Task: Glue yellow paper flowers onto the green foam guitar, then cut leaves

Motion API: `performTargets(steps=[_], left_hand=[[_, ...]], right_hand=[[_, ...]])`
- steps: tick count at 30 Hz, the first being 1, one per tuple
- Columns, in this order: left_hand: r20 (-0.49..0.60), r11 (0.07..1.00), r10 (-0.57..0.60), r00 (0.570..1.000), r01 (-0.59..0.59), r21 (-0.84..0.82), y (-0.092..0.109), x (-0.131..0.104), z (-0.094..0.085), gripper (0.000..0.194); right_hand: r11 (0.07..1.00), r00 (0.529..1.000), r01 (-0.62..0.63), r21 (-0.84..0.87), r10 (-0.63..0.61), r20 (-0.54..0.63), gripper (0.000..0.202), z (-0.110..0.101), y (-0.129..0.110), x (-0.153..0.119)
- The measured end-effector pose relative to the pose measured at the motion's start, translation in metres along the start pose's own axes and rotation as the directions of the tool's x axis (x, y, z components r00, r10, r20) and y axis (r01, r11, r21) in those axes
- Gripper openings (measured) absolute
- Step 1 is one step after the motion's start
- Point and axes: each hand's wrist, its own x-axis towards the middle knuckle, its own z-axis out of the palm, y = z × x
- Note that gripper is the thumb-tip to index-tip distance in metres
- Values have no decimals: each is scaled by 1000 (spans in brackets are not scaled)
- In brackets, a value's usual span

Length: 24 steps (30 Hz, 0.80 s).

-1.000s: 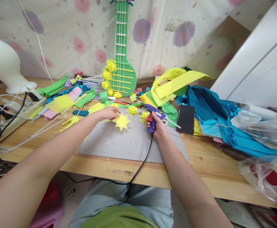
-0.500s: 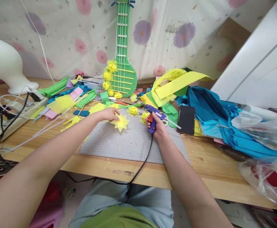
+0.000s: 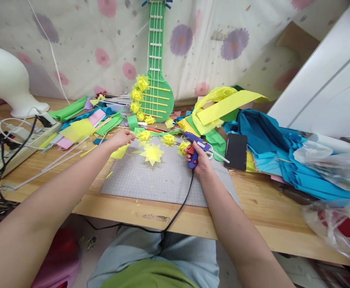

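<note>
My right hand (image 3: 201, 157) grips a blue hot glue gun (image 3: 194, 159) with an orange trigger, a glue stick showing at its back end. The nozzle points up and to the left over the grey cutting mat (image 3: 151, 186). At the mat's far left, my left hand (image 3: 122, 139) has its fingertips pinched together; anything between them is too small to make out. Just right of those fingertips lies a yellow paper flower (image 3: 144, 136). A flat yellow paper star (image 3: 152, 154) rests on the mat, with another yellow flower (image 3: 168, 139) behind it. One more yellow flower (image 3: 183, 148) sits beside the glue gun.
A green paper lute (image 3: 159, 96) trimmed with yellow flowers leans against the wall. A phone (image 3: 236, 152) lies right of the mat. Blue crepe paper (image 3: 261, 132) is heaped beyond it. At left stand a power strip (image 3: 21, 148) and a white foam head (image 3: 7, 80). The gun's cord (image 3: 179, 212) crosses the table edge.
My left hand has let go of the yellow paper star and moved left, away from it. The star stays on the mat. My right hand holds the glue gun in nearly the same place.
</note>
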Motion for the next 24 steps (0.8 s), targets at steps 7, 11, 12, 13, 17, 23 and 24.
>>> performTargets(steps=[7, 11, 12, 13, 17, 23, 24], left_hand=[[-119, 974, 36, 992, -8, 227, -14, 3, 15, 12], [-138, 938, 17, 990, 32, 345, -4, 1, 32, 24], [-142, 933, 7, 990, 45, 357, -2, 2, 36, 27], [-145, 930, -7, 989, 60, 362, -1, 3, 40, 29], [-158, 936, -96, 983, 143, 321, -3, 12, 48, 41], [-117, 943, -138, 983, 167, 287, -7, 17, 46, 28], [-113, 944, -134, 984, 162, 288, -6, 15, 45, 23]], right_hand=[[1000, 1000, 0, -6, 0, -1, 39, 0, 0, 0], [999, 1000, 15, -36, -15, 6, 38, -1, 1, 0], [999, 1000, 18, -41, -18, 8, 38, -1, 2, 0], [999, 1000, 20, -44, -20, 9, 38, -1, 2, 1], [999, 1000, 22, -49, -21, 9, 39, -1, 2, 1], [999, 1000, 18, -48, -18, 4, 40, 0, 1, 0], [999, 1000, 18, -48, -18, 6, 40, 0, 1, 0]])
